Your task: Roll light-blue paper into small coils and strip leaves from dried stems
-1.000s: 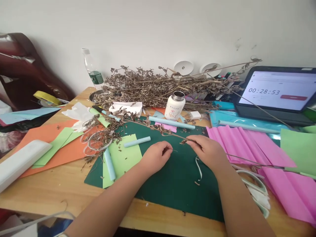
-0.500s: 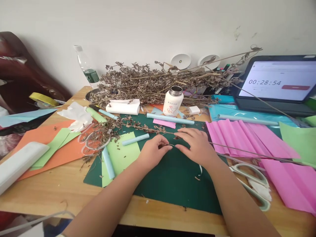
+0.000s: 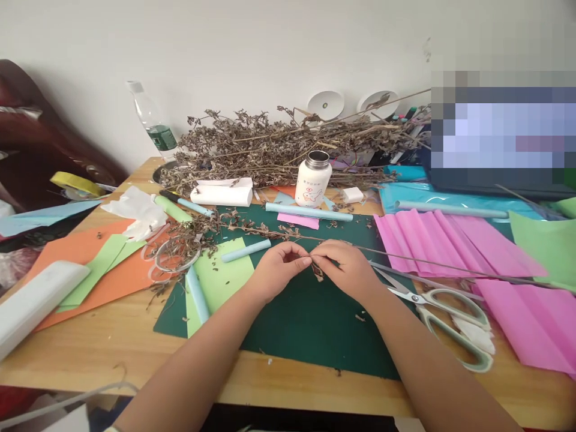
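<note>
My left hand (image 3: 275,273) and my right hand (image 3: 347,268) meet over the dark green cutting mat (image 3: 315,324). Both pinch a thin dried stem (image 3: 405,258) that runs from the leafy twig end (image 3: 252,227) on the left across to the pink paper on the right. Bits of dry leaf hang between my fingertips. Small crumbs of leaf lie on the mat below.
A heap of dried branches (image 3: 279,147) lies at the back by a white bottle (image 3: 312,179) and a plastic water bottle (image 3: 150,123). Scissors (image 3: 443,312) lie right of my right hand. Folded pink paper (image 3: 472,258), green and orange sheets (image 3: 103,264), light blue paper rolls (image 3: 245,251) surround the mat.
My hands have drawn closer until the fingertips touch on the stem. The right hand slid left along it. The camera tilted, and the scissors now show fully.
</note>
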A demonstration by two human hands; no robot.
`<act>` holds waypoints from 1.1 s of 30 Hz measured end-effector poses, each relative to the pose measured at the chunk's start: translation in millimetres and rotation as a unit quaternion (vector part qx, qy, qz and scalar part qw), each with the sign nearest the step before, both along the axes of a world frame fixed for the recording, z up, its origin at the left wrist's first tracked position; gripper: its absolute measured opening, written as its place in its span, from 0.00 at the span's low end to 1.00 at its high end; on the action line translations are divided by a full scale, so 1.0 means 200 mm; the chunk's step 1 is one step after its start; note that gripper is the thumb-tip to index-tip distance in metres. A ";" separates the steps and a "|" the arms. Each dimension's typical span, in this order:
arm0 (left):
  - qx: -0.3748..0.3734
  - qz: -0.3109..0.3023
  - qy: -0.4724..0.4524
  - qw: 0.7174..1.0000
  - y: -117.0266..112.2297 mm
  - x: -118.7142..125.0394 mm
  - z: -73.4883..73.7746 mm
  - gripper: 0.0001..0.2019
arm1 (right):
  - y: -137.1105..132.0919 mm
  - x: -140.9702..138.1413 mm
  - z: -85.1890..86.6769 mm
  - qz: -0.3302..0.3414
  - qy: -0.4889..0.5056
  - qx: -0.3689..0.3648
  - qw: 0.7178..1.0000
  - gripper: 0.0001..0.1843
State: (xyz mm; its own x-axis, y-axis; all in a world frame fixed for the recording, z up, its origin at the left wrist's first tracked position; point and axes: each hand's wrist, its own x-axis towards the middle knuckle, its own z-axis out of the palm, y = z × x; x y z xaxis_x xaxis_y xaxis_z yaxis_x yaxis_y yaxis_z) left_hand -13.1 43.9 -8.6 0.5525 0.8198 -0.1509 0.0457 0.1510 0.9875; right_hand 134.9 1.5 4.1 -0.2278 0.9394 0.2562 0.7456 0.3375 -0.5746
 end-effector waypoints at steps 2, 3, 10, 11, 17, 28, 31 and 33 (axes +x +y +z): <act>-0.012 -0.014 0.000 1.000 0.01 0.00 0.00 0.09 | 0.00 0.01 0.00 -0.008 -0.001 0.002 1.000 0.12; -0.023 -0.018 -0.010 1.000 0.01 0.00 0.00 0.09 | -0.01 0.02 0.00 -0.017 -0.002 0.005 1.000 0.10; -0.043 0.040 -0.079 0.995 0.03 -0.01 0.02 0.11 | -0.02 0.04 0.01 -0.031 -0.064 0.001 0.998 0.10; -0.034 0.037 -0.074 0.996 0.03 -0.01 0.02 0.11 | -0.03 0.05 0.01 -0.019 -0.086 -0.004 0.996 0.12; -0.010 -0.010 -0.059 0.998 0.02 -0.02 0.01 0.10 | -0.03 0.11 0.02 0.047 0.018 -0.021 0.998 0.13; -0.021 -0.076 -0.054 0.995 0.00 -0.01 0.01 0.13 | -0.05 0.00 0.04 0.026 -0.106 -0.033 0.993 0.12; 0.003 -0.042 -0.072 0.996 -0.02 -0.01 0.02 0.12 | -0.06 0.01 0.04 0.020 -0.121 -0.011 0.992 0.12; 0.013 -0.023 -0.097 0.995 -0.01 -0.01 0.02 0.12 | -0.06 0.02 0.05 0.014 -0.115 -0.015 0.993 0.10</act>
